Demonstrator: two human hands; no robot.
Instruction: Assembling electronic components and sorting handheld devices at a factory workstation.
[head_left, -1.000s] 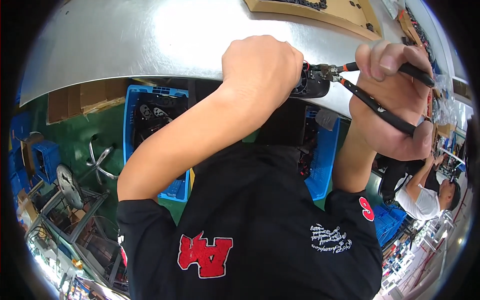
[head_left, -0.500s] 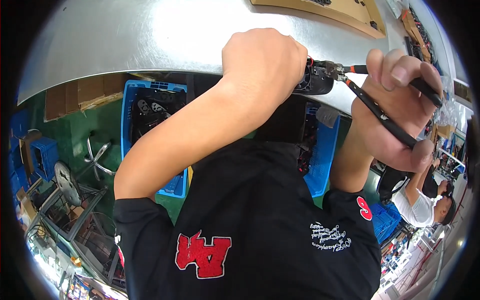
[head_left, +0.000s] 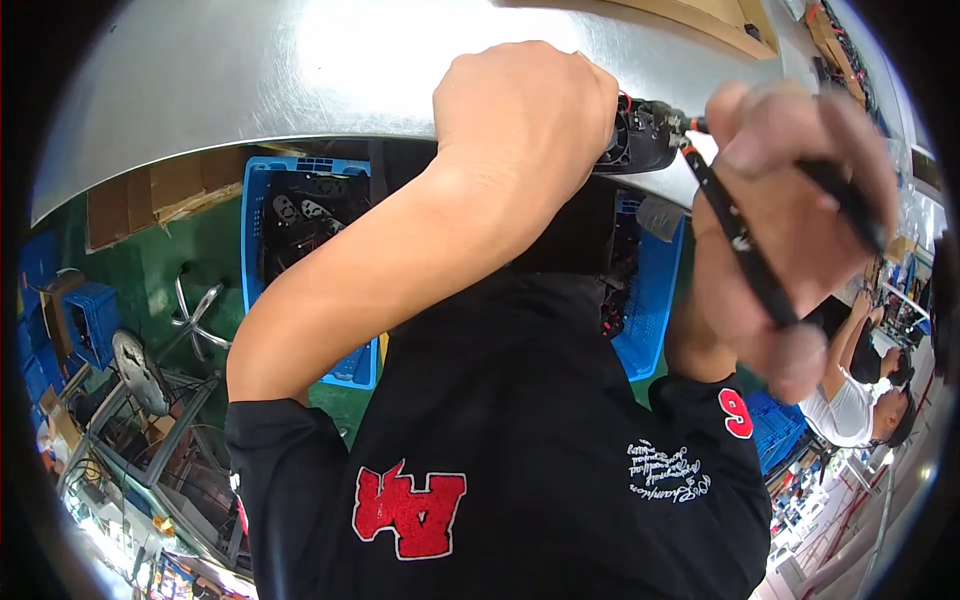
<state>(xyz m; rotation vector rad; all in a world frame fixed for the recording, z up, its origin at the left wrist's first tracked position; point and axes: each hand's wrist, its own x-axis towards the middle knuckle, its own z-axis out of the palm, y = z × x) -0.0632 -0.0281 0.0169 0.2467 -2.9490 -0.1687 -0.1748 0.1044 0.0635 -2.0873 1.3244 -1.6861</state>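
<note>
My left hand (head_left: 530,120) is closed round a black plastic part (head_left: 648,152) at the table's near edge; its back hides most of the part. A round, fan-like opening and a bit of red wire show beside the knuckles. In my right hand (head_left: 800,225), blurred by motion, is a pair of pliers (head_left: 738,225) with black and orange handles. The handles are spread apart, with fingers on one and the thumb side on the other. The pliers' jaws meet the right end of the black part; whether they grip anything there is too small to tell.
Under the metal table (head_left: 220,90) stand a blue crate (head_left: 256,215) of black parts on the left and another blue crate (head_left: 655,300) on the right. A cardboard tray (head_left: 700,18) lies at the far side. A co-worker in a white shirt (head_left: 840,405) is at the right.
My right hand has shifted slightly left and down, and the pliers' handles have swung a little. The black part and my left hand have moved slightly up the picture.
</note>
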